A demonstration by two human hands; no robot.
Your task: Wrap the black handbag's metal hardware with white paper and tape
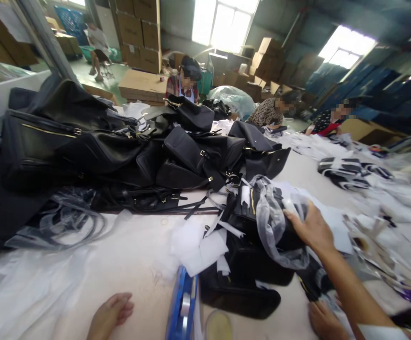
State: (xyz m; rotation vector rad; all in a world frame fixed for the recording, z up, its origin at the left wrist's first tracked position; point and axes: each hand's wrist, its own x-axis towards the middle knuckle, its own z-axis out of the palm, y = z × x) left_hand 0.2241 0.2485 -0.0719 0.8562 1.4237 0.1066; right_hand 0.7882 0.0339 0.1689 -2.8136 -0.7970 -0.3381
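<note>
The right hand reaches across and grips the clear plastic wrap around a black bag lying on the bench, so unwrapping or wrapping looks only begun. The left hand rests flat and released near the blue tape dispenser. A big heap of black bags behind appears not yet handled

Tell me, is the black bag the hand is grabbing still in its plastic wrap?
Partly in. Clear plastic wrap drapes over the black bag, bunched and loose, while the right hand grips it.
</note>
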